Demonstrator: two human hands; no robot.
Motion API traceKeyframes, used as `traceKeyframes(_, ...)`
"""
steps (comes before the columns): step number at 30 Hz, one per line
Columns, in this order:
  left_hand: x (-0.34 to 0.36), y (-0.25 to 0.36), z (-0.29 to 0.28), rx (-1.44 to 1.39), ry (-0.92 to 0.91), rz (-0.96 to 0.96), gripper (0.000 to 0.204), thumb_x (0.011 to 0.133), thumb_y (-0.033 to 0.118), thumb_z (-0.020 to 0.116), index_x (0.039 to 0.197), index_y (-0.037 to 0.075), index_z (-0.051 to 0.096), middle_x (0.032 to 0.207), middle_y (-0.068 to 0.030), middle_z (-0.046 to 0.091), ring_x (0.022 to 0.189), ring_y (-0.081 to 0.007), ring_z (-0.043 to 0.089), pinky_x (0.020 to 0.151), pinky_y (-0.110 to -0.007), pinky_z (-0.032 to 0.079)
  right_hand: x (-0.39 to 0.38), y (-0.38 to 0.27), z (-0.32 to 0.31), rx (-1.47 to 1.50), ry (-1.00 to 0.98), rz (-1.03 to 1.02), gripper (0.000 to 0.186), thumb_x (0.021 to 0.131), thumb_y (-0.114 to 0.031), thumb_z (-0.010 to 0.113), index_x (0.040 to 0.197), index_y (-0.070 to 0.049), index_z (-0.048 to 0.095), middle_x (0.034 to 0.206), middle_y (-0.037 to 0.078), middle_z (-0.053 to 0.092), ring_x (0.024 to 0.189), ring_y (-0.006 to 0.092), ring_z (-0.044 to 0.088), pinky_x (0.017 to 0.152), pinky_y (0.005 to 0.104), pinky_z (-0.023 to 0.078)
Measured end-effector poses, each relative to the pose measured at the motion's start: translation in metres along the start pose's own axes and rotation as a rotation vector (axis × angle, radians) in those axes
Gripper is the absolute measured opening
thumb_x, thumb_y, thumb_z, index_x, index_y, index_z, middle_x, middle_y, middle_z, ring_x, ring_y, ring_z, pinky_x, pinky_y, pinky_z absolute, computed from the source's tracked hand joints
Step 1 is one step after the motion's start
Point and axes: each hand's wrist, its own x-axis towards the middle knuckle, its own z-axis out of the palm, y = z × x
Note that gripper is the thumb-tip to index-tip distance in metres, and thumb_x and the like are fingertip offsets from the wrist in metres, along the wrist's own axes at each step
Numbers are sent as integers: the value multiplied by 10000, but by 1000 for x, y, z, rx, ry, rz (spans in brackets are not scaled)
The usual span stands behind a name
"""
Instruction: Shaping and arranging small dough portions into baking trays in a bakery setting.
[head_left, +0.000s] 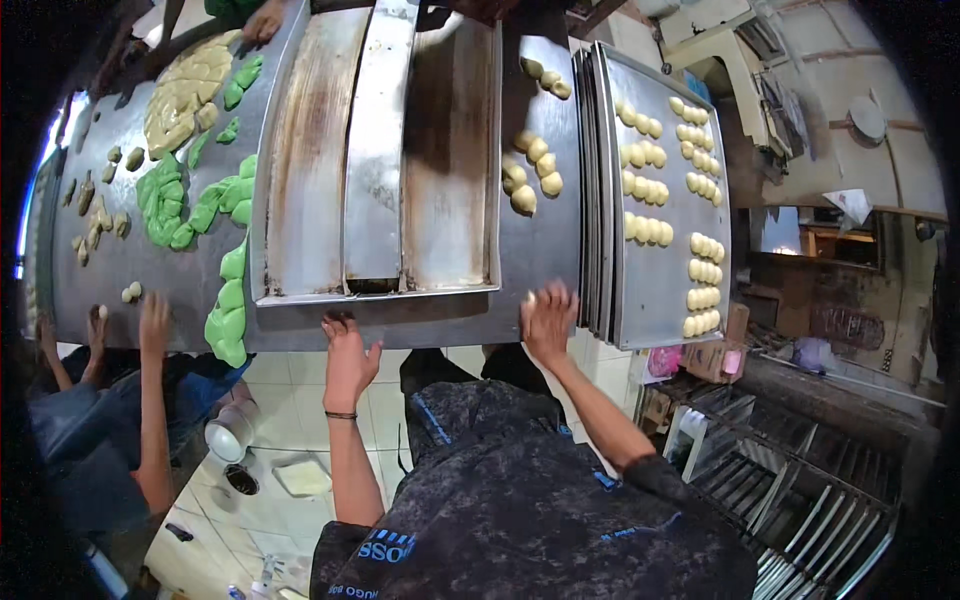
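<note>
Curling loosely, thumb set apart, the fingers of the person's left hand (348, 358) sit at the near edge of the grey metal desk (400, 326); nothing visible in them. Right hand (548, 325) is palm-down on the desk near that edge, fingers slightly spread, blurred; small pale bit, probably dough (530, 297), at its fingertips. Can't tell if gripped or just pressed.

Just beyond both hands: large rectangular metal tray, brown-stained inside (440, 293). Right of it, clusters of round pale-yellow dough balls (537, 150) on the desk, then a stack of thin grey metal trays (670, 290), top one bearing rows of joined pale dough balls (705, 298). Left: lumpy bright-green dough strip (232, 295), pale dough slab (185, 95) farther off, co-worker's hand (153, 325).

Risks: green strip seems to reach past the desk edge; own weight or a brushing forearm could drag it off. Pale bit could flatten under uneven palm pressure. Bumping the stack could jolt the top rows.
</note>
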Motion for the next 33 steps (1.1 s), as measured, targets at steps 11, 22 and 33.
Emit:
traceKeyframes(11, -14, 29, -64, -318, 74, 16, 432, 962, 124, 663, 1353, -54, 615, 1233, -228, 709, 1086, -366, 695, 948, -422, 548, 7, -9, 6, 206, -407, 79, 710, 1033, -271, 522, 1540, 165, 283, 1647, 327, 268, 1536, 468, 268, 1269, 524, 202)
traceKeyframes(22, 71, 221, -22, -710, 66, 667, 466, 963, 101, 650, 1412, -12, 592, 1228, -160, 734, 1023, -251, 717, 878, -345, 573, 134, 76, 39, 172, -360, 278, 556, 1055, -366, 477, 1557, -130, 437, 1595, 196, 418, 1423, 443, 419, 1118, 552, 376)
traceKeyframes(33, 155, 271, 80, -281, 179, 877, 296, 851, 50, 632, 1142, 2, 623, 1031, -159, 623, 933, -403, 617, 842, -476, 518, 115, 60, -25, 635, -246, 68, 356, 832, 26, 618, 1180, -45, 635, 940, 112, 667, 777, 288, 600, 730, 399, 493)
